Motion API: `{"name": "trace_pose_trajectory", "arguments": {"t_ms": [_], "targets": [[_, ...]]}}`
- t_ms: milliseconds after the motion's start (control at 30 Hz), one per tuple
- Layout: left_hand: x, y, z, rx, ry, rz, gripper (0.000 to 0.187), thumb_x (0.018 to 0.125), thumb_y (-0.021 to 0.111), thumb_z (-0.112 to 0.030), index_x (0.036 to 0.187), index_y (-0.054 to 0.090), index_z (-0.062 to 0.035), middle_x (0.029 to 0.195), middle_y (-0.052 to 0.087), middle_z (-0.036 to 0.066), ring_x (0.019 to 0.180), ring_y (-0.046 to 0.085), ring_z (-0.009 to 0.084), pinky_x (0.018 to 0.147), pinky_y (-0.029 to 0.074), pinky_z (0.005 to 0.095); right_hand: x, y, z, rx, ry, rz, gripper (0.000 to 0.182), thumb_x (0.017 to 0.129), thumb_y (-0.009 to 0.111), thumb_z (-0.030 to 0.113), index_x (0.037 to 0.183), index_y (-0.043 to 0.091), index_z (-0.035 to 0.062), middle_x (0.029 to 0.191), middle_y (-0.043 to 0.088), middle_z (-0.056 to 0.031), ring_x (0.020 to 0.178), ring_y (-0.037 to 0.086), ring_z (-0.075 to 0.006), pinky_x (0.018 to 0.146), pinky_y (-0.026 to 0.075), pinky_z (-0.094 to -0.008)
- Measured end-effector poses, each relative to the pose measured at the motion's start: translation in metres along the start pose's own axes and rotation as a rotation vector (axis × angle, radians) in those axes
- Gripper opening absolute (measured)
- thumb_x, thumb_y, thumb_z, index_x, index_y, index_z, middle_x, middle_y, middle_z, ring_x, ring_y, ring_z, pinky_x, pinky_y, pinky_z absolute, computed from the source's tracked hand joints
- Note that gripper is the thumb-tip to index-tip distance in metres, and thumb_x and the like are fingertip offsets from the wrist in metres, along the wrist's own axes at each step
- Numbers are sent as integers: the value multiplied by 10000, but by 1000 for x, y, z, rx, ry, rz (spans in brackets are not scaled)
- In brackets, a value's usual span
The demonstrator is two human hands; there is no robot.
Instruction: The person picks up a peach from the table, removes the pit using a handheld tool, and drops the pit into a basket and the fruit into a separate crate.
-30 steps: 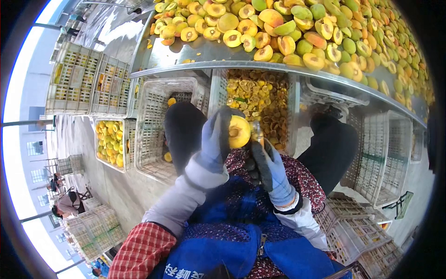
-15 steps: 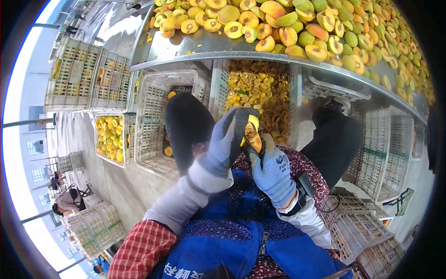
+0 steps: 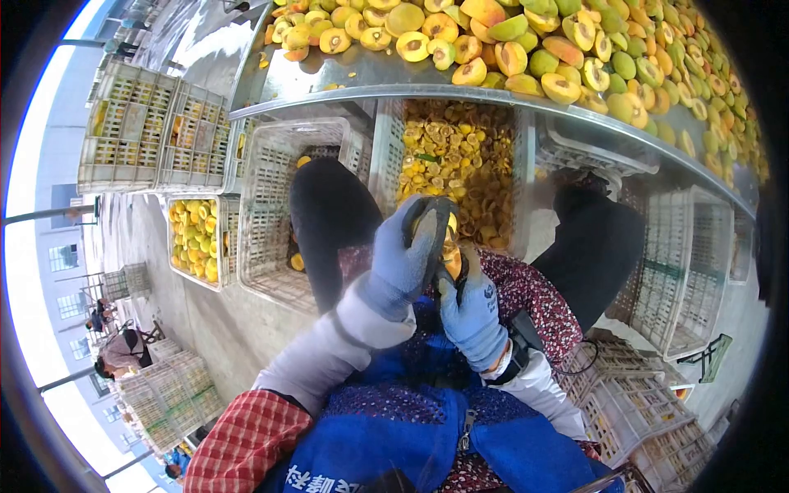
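In the head view, a yellow-orange peach half [image 3: 451, 256] is held between my two gloved hands above my lap. My left hand [image 3: 407, 251], in a blue-grey glove with dark fingers, is closed around its upper and left side. Against its lower right side, my right hand [image 3: 474, 308] is closed with thumb and fingers pinched. Whether a small tool sits in the right fingers is hidden. Just beyond the hands, a crate [image 3: 526, 185] holds many yellow and brown fruit scraps.
A metal table [image 3: 329, 99] heaped with halved peaches [image 3: 559, 87] spans the top. Left of my knee stands a white crate [image 3: 279, 283] with a few pieces; a fuller crate [image 3: 196, 238] is beyond. Stacked crates [image 3: 131, 131] flank the left, more crates [image 3: 678, 271] the right.
Both hands have shifted slightly down with the peach half. The left fingers now cover more of its upper part, and the right hand has turned slightly.
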State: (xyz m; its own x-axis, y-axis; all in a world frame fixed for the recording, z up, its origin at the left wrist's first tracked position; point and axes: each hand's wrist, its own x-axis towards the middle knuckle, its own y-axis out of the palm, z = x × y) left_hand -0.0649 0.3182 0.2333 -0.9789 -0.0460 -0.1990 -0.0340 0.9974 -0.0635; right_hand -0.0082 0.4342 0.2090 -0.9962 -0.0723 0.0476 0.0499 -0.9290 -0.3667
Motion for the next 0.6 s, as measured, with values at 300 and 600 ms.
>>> {"name": "trace_pose_trajectory", "arguments": {"t_ms": [300,600], "targets": [[3,-2,1,113,179,34,189,844,517,-98,952,594,37,769,613,83,687,558,113,641,453,251,-1,-3,4,88,58,57,425,790,567,121,1159,443,-50,872,572,-282,804,589,-414,677,483,-427],[19,-11,-14,410,228,299,177,824,563,-132,944,613,-12,751,618,111,651,581,122,617,461,259,-30,20,-38,430,207,138,536,839,566,118,1285,339,-74,1161,494,-241,1037,515,-344,896,417,-383]]}}
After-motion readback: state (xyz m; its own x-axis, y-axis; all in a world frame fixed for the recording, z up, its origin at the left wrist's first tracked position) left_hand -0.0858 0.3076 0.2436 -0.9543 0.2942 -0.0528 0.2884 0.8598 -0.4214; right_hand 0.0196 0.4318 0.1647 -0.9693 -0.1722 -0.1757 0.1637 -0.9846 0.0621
